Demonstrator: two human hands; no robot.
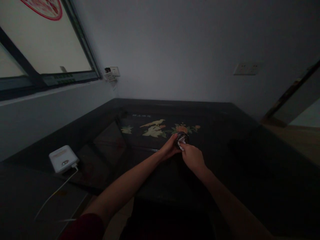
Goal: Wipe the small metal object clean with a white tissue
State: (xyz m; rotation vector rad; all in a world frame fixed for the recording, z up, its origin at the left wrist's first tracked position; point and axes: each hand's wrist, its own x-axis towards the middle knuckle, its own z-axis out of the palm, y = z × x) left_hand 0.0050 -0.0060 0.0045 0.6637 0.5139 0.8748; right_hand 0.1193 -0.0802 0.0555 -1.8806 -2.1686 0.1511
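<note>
My left hand (170, 146) is wrapped round the side of a small, dark, shiny cup-like thing (185, 134) with a round rim, held just over the dark table. Its exact kind is hard to make out in the dim light. Closed on a crumpled white tissue (181, 144), my right hand (194, 156) presses it at the opening of that round thing. The right fingertips are partly hidden by the tissue and the rim. Both hands meet in front of a flower and bird picture (155, 128) on the tabletop.
The glossy dark table (160, 106) reaches back to a pale wall. At the left, a white power bank (63, 158) lies with a white cable (55, 192) plugged in. Wall sockets (247, 69) are at the right, more sockets (113, 71) near the window (50, 36).
</note>
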